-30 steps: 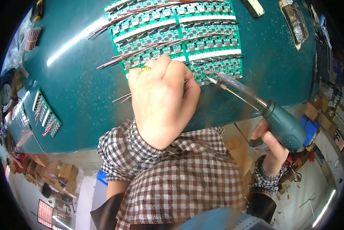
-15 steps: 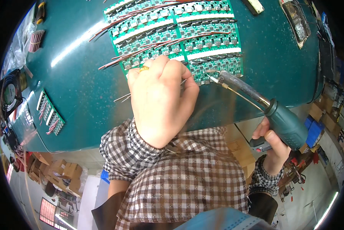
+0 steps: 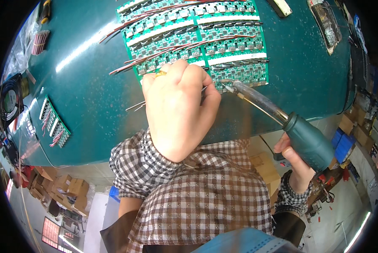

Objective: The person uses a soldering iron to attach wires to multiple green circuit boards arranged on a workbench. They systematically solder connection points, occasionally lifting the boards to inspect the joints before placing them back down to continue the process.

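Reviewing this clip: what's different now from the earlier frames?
The right hand has brought the soldering iron slightly left, its tip nearer the left hand. Nothing was visibly taken up or let go. The left hand stays over the circuit boards' lower edge, wires sticking out from under it.

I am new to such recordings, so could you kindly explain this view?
No robot here: a person works bare-handed, seen from a wide, edge-bending camera on their own head. On the green table lies a panel of green circuit boards, with reddish wires across it; a smaller board piece lies to the left. The left hand is over the panel's near edge, apparently pinching thin wires that poke out beneath it. The right hand holds a green-handled soldering tool, its tip near that edge.
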The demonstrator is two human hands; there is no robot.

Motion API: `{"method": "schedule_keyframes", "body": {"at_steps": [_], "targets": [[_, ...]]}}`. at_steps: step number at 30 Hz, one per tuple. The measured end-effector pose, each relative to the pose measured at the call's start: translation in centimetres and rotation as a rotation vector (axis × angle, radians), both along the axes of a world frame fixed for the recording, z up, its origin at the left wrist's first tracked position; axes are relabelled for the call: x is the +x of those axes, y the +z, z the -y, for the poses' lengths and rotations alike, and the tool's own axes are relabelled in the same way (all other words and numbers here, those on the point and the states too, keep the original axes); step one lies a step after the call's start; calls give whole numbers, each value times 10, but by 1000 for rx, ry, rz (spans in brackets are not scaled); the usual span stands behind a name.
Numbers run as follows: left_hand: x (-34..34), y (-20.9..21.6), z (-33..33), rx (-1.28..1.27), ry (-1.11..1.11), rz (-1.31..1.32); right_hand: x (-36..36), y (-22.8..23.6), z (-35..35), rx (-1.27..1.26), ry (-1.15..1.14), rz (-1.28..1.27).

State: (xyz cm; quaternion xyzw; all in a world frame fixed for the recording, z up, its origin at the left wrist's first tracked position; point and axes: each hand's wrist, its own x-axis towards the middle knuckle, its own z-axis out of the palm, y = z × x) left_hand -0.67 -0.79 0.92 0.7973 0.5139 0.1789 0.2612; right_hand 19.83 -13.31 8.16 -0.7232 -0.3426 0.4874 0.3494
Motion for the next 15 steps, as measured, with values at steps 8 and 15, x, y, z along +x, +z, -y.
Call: {"method": "schedule_keyframes", "body": {"at_steps": [8, 15], "targets": [[-1, -4, 2, 24, 2, 22, 8, 1, 6, -23, 59, 44], [-1, -3, 0, 16, -2, 23, 10, 0, 7, -5, 103, 47]]}}
